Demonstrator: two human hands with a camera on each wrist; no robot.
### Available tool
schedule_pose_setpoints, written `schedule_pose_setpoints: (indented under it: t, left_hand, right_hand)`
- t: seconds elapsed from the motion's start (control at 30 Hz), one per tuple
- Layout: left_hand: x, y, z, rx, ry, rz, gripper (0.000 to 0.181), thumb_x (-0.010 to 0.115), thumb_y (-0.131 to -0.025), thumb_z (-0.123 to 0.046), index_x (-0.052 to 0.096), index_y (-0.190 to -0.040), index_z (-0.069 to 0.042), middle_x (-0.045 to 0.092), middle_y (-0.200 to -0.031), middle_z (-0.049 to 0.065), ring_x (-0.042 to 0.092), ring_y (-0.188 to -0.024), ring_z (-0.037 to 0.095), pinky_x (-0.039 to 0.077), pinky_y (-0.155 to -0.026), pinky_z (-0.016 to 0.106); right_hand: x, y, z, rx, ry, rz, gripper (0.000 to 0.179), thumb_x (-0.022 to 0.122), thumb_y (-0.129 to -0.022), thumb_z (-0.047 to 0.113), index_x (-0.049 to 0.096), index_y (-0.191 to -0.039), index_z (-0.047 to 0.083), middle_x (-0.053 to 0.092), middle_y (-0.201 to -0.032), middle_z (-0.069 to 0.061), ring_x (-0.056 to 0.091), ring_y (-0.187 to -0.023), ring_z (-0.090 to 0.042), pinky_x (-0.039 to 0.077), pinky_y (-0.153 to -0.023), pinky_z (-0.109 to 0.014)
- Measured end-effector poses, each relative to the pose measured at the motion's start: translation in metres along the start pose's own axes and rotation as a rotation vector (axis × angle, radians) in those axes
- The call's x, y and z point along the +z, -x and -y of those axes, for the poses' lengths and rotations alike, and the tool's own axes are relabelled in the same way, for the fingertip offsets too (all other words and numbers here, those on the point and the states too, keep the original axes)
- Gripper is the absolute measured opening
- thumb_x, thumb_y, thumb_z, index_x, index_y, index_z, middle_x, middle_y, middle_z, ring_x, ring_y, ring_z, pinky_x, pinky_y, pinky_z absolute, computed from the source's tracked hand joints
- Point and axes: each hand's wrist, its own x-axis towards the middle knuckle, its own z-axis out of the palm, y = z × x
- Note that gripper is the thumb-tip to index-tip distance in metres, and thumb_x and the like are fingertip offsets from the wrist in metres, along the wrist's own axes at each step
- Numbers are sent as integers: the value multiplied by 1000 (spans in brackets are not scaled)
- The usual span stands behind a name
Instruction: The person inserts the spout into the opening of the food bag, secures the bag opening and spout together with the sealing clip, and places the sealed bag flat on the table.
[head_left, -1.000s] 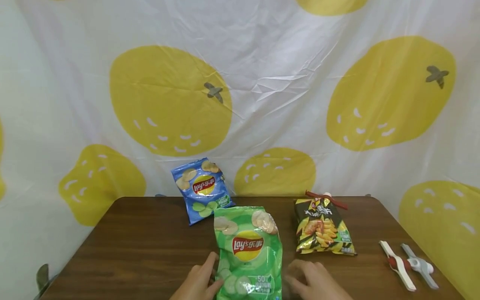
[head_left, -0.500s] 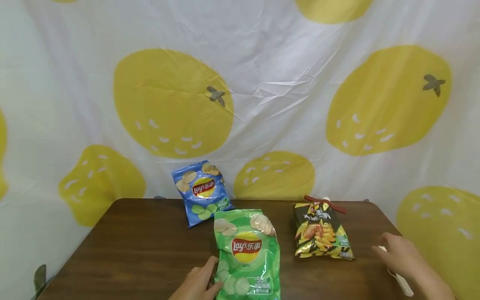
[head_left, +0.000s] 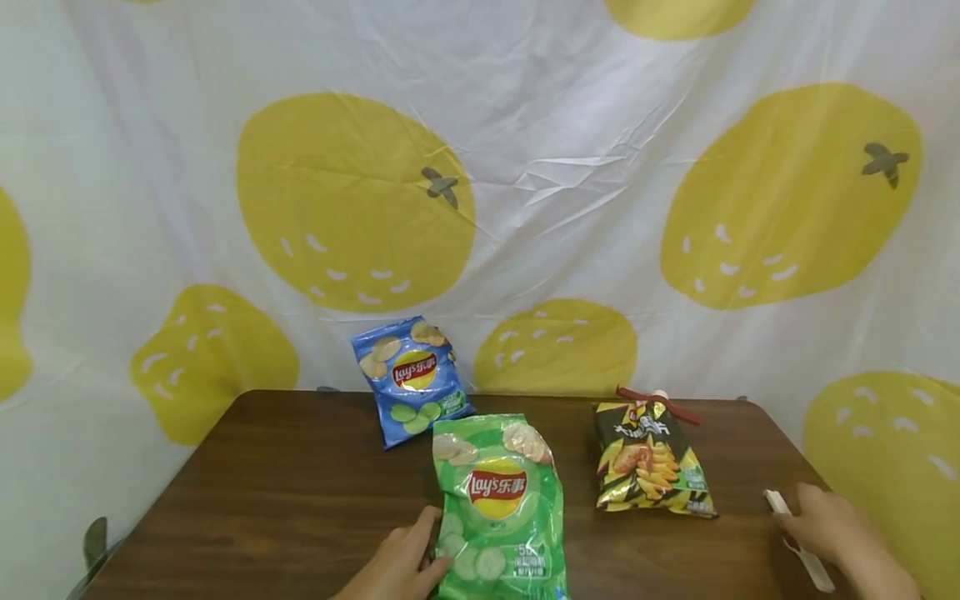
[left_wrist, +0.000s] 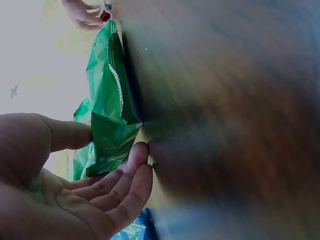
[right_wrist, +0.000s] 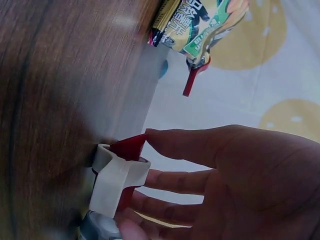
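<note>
A green Lay's chip bag [head_left: 498,508] lies face up at the front middle of the table. My left hand [head_left: 397,558] holds its left edge, thumb on one side and fingers on the other, as the left wrist view shows. At the table's right, my right hand [head_left: 825,525] is round a white bag clip [head_left: 813,571] with a red part [right_wrist: 130,147]. Its thumb tip touches the red part, and the fingers lie on the far side. Partly hidden beside it is a grey clip [right_wrist: 100,226].
Behind the green bag, a blue Lay's bag [head_left: 412,383] leans against the patterned cloth [head_left: 555,208]. Right of centre lies a black and yellow chip bag [head_left: 648,467], with a red clip [head_left: 682,412] across its top. The brown table [head_left: 285,492] ends near the cloth.
My right hand has moved from beside the green bag to the clips at the right and now holds the white one. My left hand has stayed at the green bag's edge.
</note>
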Motion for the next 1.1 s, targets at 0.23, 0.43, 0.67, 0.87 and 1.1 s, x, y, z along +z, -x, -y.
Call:
schedule_pose_setpoints:
  t: [0.23,0.43,0.67,0.87,1.1]
  left_hand:
    - [0,3,2,-8,124,37,47,58,-86,-34,37,-124,-16,55,-112,1,55,-98,13,48,-79,38]
    - [2,3,2,-8,142,32,50,58,-85,-35,35,-126,-17,56,-109,-1,55,-93,11,49,-77,35]
    - [2,2,1,-4,153,25,59,57,-85,-37,28,-132,-15,57,-98,-3,56,-83,11,48,-70,30]
    - [3,0,-1,33,20,-38,58,58,-86,-31,29,-132,-10,55,-80,-2,54,-66,9,45,-56,25]
    - [-2,5,-11,15,-153,-199,63,59,-85,-37,29,-135,-12,42,-125,10,45,-112,24,42,-87,47]
  right_hand:
    - [2,-1,3,-15,9,-52,41,63,-78,41,55,-79,1,52,-67,-2,49,-58,-17,39,-50,-31]
    - [7,-4,7,2,-21,0,61,66,-72,49,53,-92,-8,53,-75,-11,51,-63,-21,42,-52,-34]
    - [10,-5,11,-106,37,-56,56,70,-71,42,58,-101,-4,60,-83,-11,55,-76,-32,43,-59,-45]
    - [2,3,21,-193,76,-173,34,72,-70,27,62,-92,2,63,-80,-9,56,-76,-32,43,-61,-47]
    - [-5,20,61,-282,57,-277,26,74,-70,21,64,-90,9,58,-67,3,51,-69,-18,39,-53,-35]
